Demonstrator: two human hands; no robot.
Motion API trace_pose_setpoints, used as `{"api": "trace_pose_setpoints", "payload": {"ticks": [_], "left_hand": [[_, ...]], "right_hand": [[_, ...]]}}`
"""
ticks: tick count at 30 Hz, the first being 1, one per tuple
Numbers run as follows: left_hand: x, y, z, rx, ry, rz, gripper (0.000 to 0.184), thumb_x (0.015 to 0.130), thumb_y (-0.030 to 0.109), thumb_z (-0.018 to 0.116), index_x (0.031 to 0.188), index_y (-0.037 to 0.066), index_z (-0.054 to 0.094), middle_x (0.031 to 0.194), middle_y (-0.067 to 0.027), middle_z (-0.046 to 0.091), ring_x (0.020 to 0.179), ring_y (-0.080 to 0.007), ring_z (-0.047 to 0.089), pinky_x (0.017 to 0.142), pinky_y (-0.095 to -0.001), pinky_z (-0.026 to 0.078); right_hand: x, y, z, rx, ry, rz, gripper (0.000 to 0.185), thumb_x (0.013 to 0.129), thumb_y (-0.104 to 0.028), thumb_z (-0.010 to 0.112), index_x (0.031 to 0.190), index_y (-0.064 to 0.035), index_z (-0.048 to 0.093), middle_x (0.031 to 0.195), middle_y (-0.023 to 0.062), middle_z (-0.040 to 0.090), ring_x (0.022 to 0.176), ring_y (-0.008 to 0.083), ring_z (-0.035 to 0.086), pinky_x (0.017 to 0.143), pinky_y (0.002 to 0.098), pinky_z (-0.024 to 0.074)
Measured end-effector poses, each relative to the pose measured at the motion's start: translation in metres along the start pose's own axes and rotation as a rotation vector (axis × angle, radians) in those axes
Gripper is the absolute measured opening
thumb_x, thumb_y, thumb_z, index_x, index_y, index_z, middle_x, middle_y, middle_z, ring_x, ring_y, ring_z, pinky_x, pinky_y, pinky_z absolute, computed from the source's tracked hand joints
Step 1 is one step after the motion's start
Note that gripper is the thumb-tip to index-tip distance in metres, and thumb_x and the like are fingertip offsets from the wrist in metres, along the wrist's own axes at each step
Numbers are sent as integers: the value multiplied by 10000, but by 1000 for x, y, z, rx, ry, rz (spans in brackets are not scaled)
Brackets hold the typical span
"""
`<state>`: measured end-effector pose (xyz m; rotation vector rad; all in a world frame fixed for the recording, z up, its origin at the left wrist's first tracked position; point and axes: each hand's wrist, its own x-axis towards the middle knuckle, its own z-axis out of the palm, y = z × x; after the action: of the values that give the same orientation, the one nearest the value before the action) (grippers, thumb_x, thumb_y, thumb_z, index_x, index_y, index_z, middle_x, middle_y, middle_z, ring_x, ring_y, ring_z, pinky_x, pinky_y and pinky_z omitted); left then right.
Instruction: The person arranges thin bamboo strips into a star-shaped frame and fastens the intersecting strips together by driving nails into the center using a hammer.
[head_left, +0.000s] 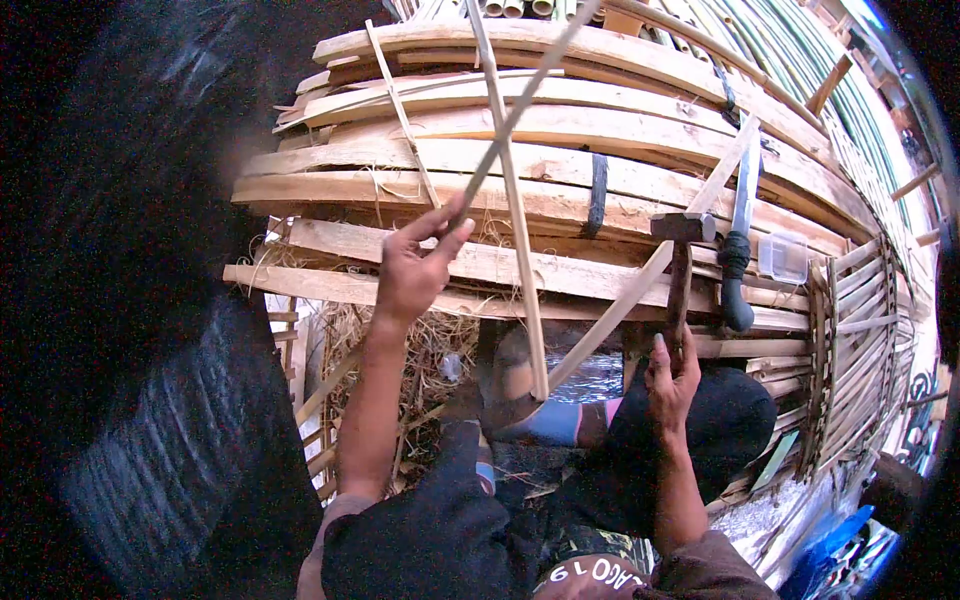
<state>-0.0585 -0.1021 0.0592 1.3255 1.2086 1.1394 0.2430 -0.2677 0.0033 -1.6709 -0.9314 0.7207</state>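
My left hand [412, 268] pinches the lower end of a long, thin greyish strip [520, 105] between thumb and fingers. The strip slants up to the right over the wooden slats; its material is unclear. In my right hand [672, 385] is a hammer [681, 270], gripped low on its wooden handle with the head pointing up. A pale wooden stick [515, 215] runs down between my hands, its lower end meeting a second slanted strip [625, 305]. Just right of the hammer lies a knife [735, 255] with a dark wrapped handle.
Long, rough wooden slats [590, 95] form the work surface, with loose fibres on it. A clear plastic box [783, 257] sits at the right beside a slatted rack [865, 330]. Shavings [440, 365] lie below the slats. A dark sheet [170, 420] hangs at the left.
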Motion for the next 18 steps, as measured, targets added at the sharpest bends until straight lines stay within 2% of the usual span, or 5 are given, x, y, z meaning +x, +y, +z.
{"api": "trace_pose_setpoints", "payload": {"ticks": [1,4,12,14,18], "left_hand": [[6,-14,7,178,5,259,322,920,163,663,1229,73,651,1029,-85,721,792,-110,651,703,-246,522],[12,-45,24,335,-75,209,314,917,170,662,1215,72,652,1125,-142,695,895,-116,663,817,-278,510],[6,-65,47,391,-43,154,297,932,186,614,1221,128,650,1048,-208,684,877,-287,706,754,-342,529],[5,-57,46,480,-53,130,317,936,169,624,1253,147,629,945,-234,689,778,-142,672,691,-329,508],[4,-64,48,553,-64,273,377,936,141,578,1309,192,583,732,-229,592,679,-397,609,623,-476,468]], "right_hand": [[0,-1,0,-6,8,4,409,973,-163,586,1349,-43,481,766,-56,500,576,23,409,476,180,313],[1,-15,2,-9,-26,67,382,955,-134,598,1313,-21,522,912,46,652,776,121,584,705,248,487],[25,-33,23,-280,-189,-283,427,949,-110,580,1352,-35,462,1074,235,670,999,311,682,817,358,522],[31,-43,32,-300,-216,-205,444,951,-121,578,1371,-62,444,1075,251,661,1022,342,671,830,373,521],[39,-66,49,-313,-245,-316,437,956,-152,576,1372,-103,451,1039,257,659,998,349,677,797,385,526]]}}
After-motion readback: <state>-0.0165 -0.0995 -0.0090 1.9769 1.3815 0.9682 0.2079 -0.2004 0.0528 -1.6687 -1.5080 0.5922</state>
